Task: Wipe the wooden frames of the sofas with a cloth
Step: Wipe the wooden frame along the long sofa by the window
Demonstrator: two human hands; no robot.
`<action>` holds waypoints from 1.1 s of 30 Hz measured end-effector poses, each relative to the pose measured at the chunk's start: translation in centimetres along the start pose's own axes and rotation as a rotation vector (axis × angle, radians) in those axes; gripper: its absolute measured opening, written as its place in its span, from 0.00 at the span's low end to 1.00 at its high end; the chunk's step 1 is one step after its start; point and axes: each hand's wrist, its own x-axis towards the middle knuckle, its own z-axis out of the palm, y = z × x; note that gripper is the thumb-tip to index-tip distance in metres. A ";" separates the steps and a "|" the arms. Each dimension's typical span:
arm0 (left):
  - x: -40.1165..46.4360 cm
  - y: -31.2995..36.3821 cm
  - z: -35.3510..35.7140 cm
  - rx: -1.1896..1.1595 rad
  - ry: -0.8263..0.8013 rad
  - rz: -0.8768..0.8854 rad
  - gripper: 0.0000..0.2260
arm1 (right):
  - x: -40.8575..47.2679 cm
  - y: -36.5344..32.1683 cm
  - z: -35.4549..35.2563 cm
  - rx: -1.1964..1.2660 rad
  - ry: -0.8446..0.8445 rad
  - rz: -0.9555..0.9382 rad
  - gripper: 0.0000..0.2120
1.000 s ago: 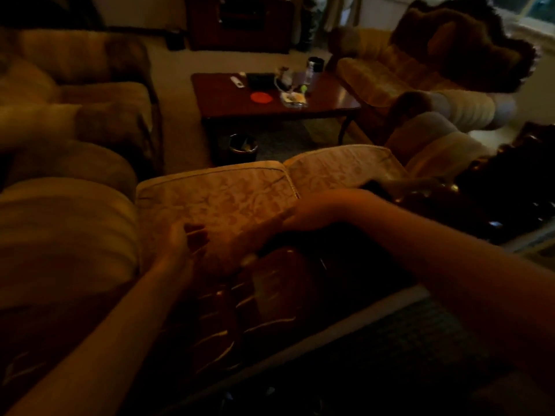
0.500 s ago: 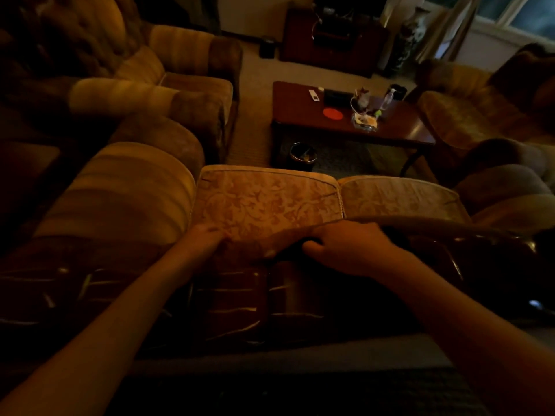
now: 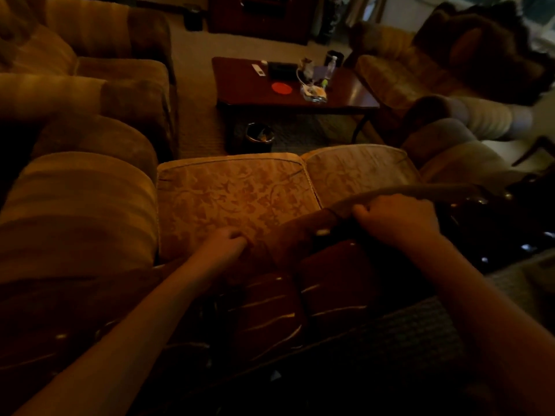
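Note:
I look over the back of a sofa in dim light. Its dark glossy wooden frame (image 3: pixel 270 310) runs across below my hands. My left hand (image 3: pixel 228 243) lies at the near edge of the patterned seat cushion (image 3: pixel 234 193) with its fingers curled into the fabric. My right hand (image 3: pixel 396 220) grips the pale edge of a cushion (image 3: pixel 420 190) that stretches away to the right, lifted a little. A brown fold of fabric (image 3: pixel 300 232) sits between the hands; whether it is a cloth is too dark to tell.
A striped armrest (image 3: pixel 78 211) is at the left, with another sofa (image 3: pixel 90 70) behind it. A dark coffee table (image 3: pixel 249 85) with a red disc and small items stands ahead, a bin (image 3: pixel 259 136) at its foot. A third sofa (image 3: pixel 405 76) is at the right.
My right hand has moved right and raised the pale cushion edge. My left hand has stayed at the near edge of the patterned cushion. The view has shifted slightly.

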 end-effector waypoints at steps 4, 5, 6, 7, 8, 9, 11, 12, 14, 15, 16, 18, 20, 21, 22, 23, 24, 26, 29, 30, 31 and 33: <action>0.2 0.6 0.9 0.038 -0.111 0.037 0.15 | -3.2 -8.2 3.4 0.038 0.071 -0.046 0.20; 0.2 0.7 1.1 0.025 -0.125 0.051 0.15 | -5.4 -10.8 4.8 0.085 0.107 -0.076 0.17; 0.0 0.7 1.3 0.011 -0.134 0.060 0.15 | -7.7 -12.4 6.0 0.146 0.149 -0.079 0.15; -0.1 0.6 1.4 0.001 -0.141 0.068 0.14 | -9.7 -12.8 6.9 0.226 0.190 -0.067 0.15; -0.4 0.5 1.5 -0.006 -0.150 0.075 0.14 | -11.0 -12.1 7.6 0.269 0.246 -0.058 0.16; -0.7 0.4 1.5 -0.010 -0.161 0.086 0.14 | -11.8 -10.8 8.0 0.274 0.285 -0.054 0.17; -1.3 0.3 1.6 0.026 -0.186 0.118 0.12 | -11.7 -7.7 8.0 0.199 0.382 -0.011 0.18; -1.5 0.3 1.7 0.054 -0.187 0.137 0.11 | -10.7 -6.4 7.5 0.161 0.418 0.035 0.19; -1.8 0.3 1.9 0.074 -0.175 0.163 0.08 | -7.5 -5.5 5.9 0.142 0.415 0.146 0.19; -1.9 0.3 2.2 0.074 -0.168 0.167 0.08 | -6.0 -6.2 5.6 0.141 0.390 0.196 0.18; -2.1 0.5 2.4 0.070 -0.154 0.167 0.08 | -5.2 -7.5 5.8 0.125 0.382 0.210 0.18; -2.4 0.6 2.7 0.054 -0.120 0.170 0.08 | -5.9 -10.2 7.3 0.052 0.411 0.144 0.18; -2.5 0.6 2.5 0.037 -0.086 0.187 0.07 | -9.1 -11.4 9.6 0.032 0.411 0.020 0.18; -2.5 0.4 2.2 0.028 -0.074 0.192 0.07 | -10.7 -11.1 10.2 0.049 0.413 -0.015 0.18; -2.6 0.2 1.8 0.017 -0.065 0.192 0.08 | -11.6 -10.2 10.3 0.054 0.427 -0.026 0.18; -2.6 -0.1 1.4 0.010 -0.064 0.191 0.08 | -11.7 -9.0 10.3 0.042 0.451 -0.020 0.18; -2.8 -0.3 0.9 0.009 -0.061 0.187 0.08 | -11.2 -8.0 9.8 0.028 0.473 -0.004 0.18; -3.1 -0.7 0.2 0.004 -0.050 0.173 0.08 | -8.4 -7.5 7.6 0.051 0.446 0.054 0.17; -3.2 -0.6 0.4 0.048 -0.047 0.192 0.08 | -4.5 -9.2 5.8 0.097 0.261 0.178 0.14; -3.3 -0.4 0.7 0.083 -0.060 0.200 0.08 | -4.6 -10.1 6.1 0.075 0.257 0.194 0.12; -3.3 -0.4 1.1 0.119 -0.074 0.203 0.08 | -5.4 -10.7 6.9 0.042 0.285 0.186 0.11; -2.9 -0.6 1.7 0.200 -0.091 0.200 0.09 | -8.4 -11.4 9.1 0.003 0.377 0.095 0.12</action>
